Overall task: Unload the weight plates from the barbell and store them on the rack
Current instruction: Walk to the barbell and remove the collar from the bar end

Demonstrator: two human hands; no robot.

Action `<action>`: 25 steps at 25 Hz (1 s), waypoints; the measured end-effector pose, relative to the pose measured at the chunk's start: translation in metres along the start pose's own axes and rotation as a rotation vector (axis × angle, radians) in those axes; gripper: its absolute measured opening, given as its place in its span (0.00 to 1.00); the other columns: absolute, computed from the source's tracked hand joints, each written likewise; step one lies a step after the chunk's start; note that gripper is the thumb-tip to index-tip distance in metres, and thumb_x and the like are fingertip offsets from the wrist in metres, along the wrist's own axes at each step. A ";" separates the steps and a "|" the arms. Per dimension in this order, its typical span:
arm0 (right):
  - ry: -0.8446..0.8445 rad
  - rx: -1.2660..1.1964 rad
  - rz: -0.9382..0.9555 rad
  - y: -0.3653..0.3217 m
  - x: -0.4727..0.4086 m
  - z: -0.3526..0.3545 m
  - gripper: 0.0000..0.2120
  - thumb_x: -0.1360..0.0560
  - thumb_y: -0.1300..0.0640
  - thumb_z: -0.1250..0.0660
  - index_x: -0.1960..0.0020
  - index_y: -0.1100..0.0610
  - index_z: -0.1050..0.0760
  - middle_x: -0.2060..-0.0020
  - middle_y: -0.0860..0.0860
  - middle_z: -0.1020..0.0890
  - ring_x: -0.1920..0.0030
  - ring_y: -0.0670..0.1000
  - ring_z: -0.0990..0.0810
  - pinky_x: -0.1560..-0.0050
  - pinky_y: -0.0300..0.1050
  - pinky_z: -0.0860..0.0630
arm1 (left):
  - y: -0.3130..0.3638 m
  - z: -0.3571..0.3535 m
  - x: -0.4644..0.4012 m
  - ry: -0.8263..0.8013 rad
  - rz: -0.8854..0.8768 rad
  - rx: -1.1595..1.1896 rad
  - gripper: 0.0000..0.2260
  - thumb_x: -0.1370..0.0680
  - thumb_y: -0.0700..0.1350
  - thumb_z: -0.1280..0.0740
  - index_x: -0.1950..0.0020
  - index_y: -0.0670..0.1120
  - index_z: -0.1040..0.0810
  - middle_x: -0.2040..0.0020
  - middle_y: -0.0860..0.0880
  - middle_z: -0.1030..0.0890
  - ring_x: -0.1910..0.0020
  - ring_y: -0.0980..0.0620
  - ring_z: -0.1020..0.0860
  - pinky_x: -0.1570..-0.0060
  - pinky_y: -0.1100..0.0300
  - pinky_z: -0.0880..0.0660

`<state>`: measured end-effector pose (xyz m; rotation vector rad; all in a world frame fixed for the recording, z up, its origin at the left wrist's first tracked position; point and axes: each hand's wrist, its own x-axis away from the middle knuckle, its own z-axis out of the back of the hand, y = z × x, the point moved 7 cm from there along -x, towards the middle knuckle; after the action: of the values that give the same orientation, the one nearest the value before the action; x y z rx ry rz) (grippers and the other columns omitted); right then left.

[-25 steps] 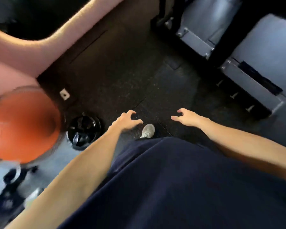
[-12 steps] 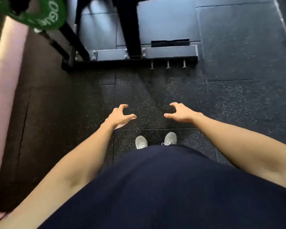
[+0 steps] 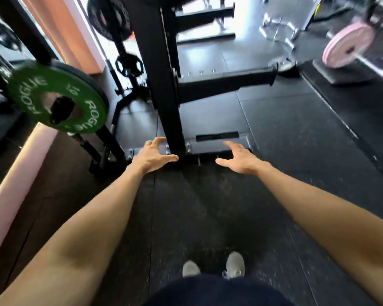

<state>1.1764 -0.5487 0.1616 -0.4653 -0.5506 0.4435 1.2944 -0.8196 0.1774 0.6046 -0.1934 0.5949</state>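
Black rubber floor (image 3: 296, 151), rack upright (image 3: 159, 74), green plate (image 3: 58, 98)

Dark rubber floor (image 3: 296, 151) under black rack base (image 3: 217, 146), grey shoes (image 3: 234, 265).

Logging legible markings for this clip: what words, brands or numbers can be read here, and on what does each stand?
"ROGUE", twice, on the face of the green plate.
"10", same green plate, near its upper rim.
Black plates behind the upright: any markings are too blurred to read.
Pink plate at far right: blurred, nothing readable.
Both hands hold nothing.
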 end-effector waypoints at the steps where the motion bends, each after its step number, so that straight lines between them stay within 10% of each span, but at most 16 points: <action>1: 0.040 -0.002 0.028 -0.014 -0.007 0.021 0.39 0.29 0.34 0.37 0.25 0.44 0.48 0.24 0.51 0.42 0.27 0.57 0.38 0.28 0.59 0.41 | 0.013 0.026 -0.007 0.045 -0.026 0.006 0.41 0.41 0.72 0.31 0.31 0.66 0.40 0.29 0.49 0.35 0.32 0.43 0.30 0.32 0.41 0.34; 25: 0.653 0.098 0.568 -0.285 -0.013 0.414 0.34 0.26 0.40 0.35 0.25 0.45 0.46 0.30 0.54 0.32 0.34 0.58 0.29 0.35 0.57 0.31 | 0.256 0.419 -0.025 0.734 -0.494 0.102 0.40 0.39 0.63 0.30 0.28 0.59 0.37 0.32 0.45 0.31 0.37 0.43 0.28 0.39 0.46 0.29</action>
<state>1.0024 -0.6623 0.6196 -0.6358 0.2485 0.8121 1.1261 -0.9069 0.6310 0.4736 0.6638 0.3134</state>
